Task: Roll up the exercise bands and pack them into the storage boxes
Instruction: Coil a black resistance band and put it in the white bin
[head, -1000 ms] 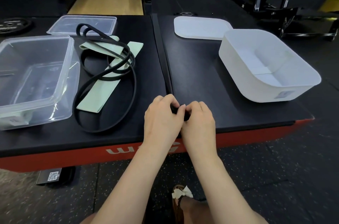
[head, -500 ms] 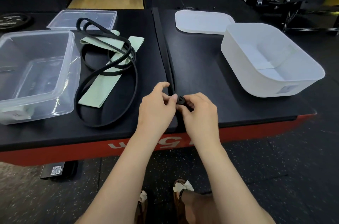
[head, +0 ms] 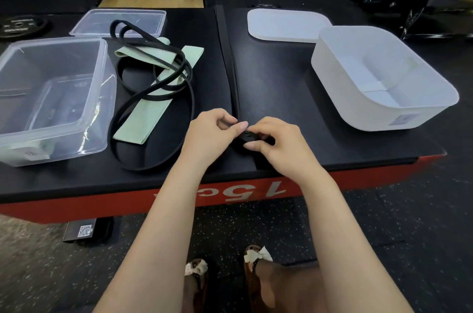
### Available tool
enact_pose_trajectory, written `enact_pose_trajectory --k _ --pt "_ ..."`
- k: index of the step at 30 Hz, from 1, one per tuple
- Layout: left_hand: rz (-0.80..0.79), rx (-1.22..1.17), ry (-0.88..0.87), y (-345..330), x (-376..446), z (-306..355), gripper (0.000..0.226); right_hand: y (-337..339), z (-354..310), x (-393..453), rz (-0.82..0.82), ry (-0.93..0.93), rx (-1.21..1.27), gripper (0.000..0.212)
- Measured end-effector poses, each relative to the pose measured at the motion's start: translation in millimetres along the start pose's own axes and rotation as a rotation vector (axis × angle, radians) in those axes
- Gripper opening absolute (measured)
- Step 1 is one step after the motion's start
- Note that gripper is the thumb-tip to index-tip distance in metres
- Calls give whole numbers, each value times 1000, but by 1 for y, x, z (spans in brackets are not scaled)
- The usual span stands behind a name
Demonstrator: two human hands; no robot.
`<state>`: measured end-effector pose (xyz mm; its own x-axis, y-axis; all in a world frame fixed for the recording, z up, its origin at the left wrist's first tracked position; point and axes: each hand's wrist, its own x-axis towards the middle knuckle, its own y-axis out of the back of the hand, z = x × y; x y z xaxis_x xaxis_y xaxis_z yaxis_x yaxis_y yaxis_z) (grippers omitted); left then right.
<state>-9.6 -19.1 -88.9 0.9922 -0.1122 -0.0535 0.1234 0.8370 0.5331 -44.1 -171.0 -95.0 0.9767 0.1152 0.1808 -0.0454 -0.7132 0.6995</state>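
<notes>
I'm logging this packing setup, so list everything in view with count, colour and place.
Black band roll: one, black, front centre, pinched by both hands.
Loose black band: one, black, left platform, over the green band.
Green band: one, pale green, left platform.
Clear box: one, transparent, far left.
Clear lid: one, transparent, behind it.
White box: one, white, right.
White lid: one, white, behind it.
Platform: black top, red edge.
Weight plate: one, black, floor, far left.
Left hand; right hand: front centre.

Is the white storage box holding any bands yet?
Empty: the white storage box shows only its bare divided interior, with its lid lying off behind it.
</notes>
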Motion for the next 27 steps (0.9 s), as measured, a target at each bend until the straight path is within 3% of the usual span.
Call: enact_pose_trajectory --k 11,21,27 --pt "-134 0 10 4 5 -4 24 4 0 5 -99 -51 -3 29" --pt "-69 -13 14 -3 7 -4 18 -18 -17 -15 183 -244 -41 36" --pt "-34 -47 0 -3 4 -3 29 -34 -22 -7 238 -173 -147 26"
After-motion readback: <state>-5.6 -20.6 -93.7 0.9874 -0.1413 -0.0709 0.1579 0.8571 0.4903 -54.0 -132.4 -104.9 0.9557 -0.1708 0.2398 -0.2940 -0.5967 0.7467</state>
